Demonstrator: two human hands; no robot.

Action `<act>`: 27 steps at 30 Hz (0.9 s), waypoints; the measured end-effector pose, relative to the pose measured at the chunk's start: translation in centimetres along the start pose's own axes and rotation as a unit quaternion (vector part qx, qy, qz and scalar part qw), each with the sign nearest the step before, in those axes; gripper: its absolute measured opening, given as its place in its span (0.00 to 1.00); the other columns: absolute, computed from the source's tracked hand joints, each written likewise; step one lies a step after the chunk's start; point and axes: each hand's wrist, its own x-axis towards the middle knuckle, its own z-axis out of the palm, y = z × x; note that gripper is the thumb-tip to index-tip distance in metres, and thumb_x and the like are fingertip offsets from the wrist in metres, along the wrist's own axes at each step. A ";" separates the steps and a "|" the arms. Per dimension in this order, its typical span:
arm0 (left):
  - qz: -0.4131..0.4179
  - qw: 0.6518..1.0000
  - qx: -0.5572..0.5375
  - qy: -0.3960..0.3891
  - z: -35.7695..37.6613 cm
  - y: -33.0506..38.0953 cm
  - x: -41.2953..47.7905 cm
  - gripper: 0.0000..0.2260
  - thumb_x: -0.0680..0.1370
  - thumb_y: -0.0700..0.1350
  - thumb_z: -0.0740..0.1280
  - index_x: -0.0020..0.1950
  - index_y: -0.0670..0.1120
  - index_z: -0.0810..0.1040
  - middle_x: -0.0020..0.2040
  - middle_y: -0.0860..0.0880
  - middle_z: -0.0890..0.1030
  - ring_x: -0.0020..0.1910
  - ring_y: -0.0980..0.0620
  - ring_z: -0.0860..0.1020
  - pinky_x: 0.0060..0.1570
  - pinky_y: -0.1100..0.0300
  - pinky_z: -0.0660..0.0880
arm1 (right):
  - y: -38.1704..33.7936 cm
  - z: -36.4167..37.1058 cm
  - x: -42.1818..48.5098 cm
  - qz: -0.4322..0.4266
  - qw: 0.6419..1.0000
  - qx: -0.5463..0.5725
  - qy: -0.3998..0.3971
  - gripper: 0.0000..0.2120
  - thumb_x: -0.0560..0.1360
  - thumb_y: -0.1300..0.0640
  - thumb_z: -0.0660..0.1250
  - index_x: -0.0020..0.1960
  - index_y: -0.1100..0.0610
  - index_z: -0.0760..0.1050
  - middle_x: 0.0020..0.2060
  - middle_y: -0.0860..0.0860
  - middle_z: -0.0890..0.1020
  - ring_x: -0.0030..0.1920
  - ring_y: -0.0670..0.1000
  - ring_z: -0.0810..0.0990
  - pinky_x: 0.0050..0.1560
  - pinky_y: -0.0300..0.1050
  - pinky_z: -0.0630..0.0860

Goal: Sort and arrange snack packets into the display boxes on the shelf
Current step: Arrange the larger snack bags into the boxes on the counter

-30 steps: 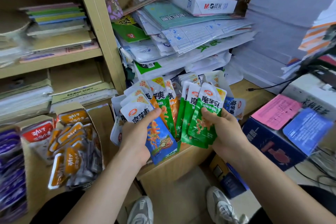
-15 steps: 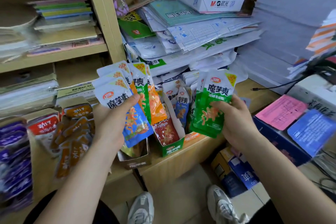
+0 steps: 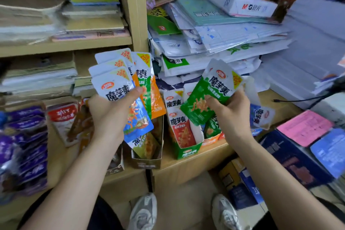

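My left hand (image 3: 110, 115) grips a fanned bunch of mixed snack packets (image 3: 128, 84), blue, green and orange, held up in front of the shelf divider. My right hand (image 3: 230, 112) grips a small stack of green snack packets (image 3: 209, 93), tilted, above the green display box (image 3: 188, 152). That box holds a red packet (image 3: 180, 127) upright. A dark display box (image 3: 147, 161) just to its left holds a greenish packet. More loose packets lie behind and to the right of my right hand on the shelf (image 3: 194, 166).
Purple packets (image 3: 24, 147) and a box of orange-brown packets (image 3: 82, 121) fill the lower left shelf. Stacked papers and a white M&G box (image 3: 242, 3) pile up behind. Dark blue boxes with pink and blue sheets (image 3: 306, 127) stand at right. My shoes (image 3: 143, 213) show below.
Both hands rose and drew apart, the left bunch lifting left toward the divider. The display boxes under them came into sight. The green stack in my right hand tilted.
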 end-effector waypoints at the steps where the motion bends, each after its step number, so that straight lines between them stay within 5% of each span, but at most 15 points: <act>1: 0.005 1.000 0.002 0.002 -0.2 0.0 0.0 0.28 0.59 0.53 0.84 0.48 0.38 0.79 0.47 0.44 0.86 0.48 0.42 0.86 0.48 0.36 0.82 | 0.2 0.5 -0.1 -0.007 1.000 -0.019 -0.010 0.16 0.72 0.65 0.75 0.57 0.59 0.75 0.46 0.48 0.85 0.45 0.42 0.84 0.40 0.37 0.79; 4: 0.032 0.999 0.020 0.001 -1.0 0.3 -0.2 0.17 0.66 0.45 0.83 0.52 0.46 0.84 0.47 0.52 0.87 0.49 0.53 0.85 0.54 0.45 0.82 | 1.0 1.7 -0.4 -0.017 0.992 -0.116 -0.052 0.18 0.73 0.62 0.74 0.60 0.53 0.74 0.46 0.42 0.84 0.47 0.40 0.83 0.44 0.40 0.81; 8: 0.055 0.998 0.008 -0.009 -1.8 0.3 -0.3 0.15 0.71 0.41 0.79 0.57 0.47 0.83 0.52 0.55 0.86 0.52 0.56 0.84 0.56 0.50 0.81 | 2.4 3.2 -1.6 -0.004 0.967 -0.205 -0.149 0.14 0.74 0.56 0.74 0.55 0.53 0.72 0.41 0.46 0.85 0.40 0.50 0.85 0.40 0.56 0.83; 12: 0.073 0.995 0.061 -0.007 -1.9 -0.5 -0.1 0.09 0.72 0.44 0.79 0.50 0.50 0.84 0.47 0.55 0.87 0.48 0.56 0.85 0.51 0.52 0.82 | 3.1 4.1 -3.5 -0.018 0.930 -0.258 -0.259 0.24 0.73 0.41 0.72 0.65 0.49 0.72 0.44 0.48 0.84 0.42 0.50 0.82 0.46 0.51 0.81; 17: 0.141 0.977 0.159 -0.007 -1.5 -1.3 -1.0 0.10 0.73 0.48 0.78 0.48 0.44 0.84 0.44 0.51 0.86 0.39 0.61 0.82 0.35 0.66 0.72 | 3.4 2.9 -5.1 -0.066 0.944 -0.194 -0.258 0.32 0.76 0.47 0.71 0.76 0.43 0.63 0.62 0.40 0.77 0.53 0.48 0.82 0.55 0.47 0.79; 21: 0.145 0.975 0.167 -0.030 -0.6 -1.6 -1.5 0.11 0.73 0.48 0.77 0.51 0.46 0.84 0.46 0.55 0.86 0.41 0.65 0.81 0.37 0.73 0.73 | 4.2 3.6 -5.7 -0.124 0.932 -0.202 -0.274 0.28 0.79 0.55 0.67 0.77 0.47 0.65 0.53 0.44 0.77 0.50 0.49 0.79 0.51 0.53 0.78; 27: 0.126 0.972 0.194 -0.049 0.8 -2.3 -2.0 0.16 0.68 0.53 0.81 0.51 0.49 0.84 0.45 0.57 0.86 0.44 0.61 0.84 0.43 0.57 0.81 | 4.4 4.4 -6.0 -0.154 0.919 -0.230 -0.280 0.28 0.80 0.57 0.66 0.78 0.47 0.63 0.53 0.46 0.75 0.51 0.52 0.77 0.50 0.54 0.77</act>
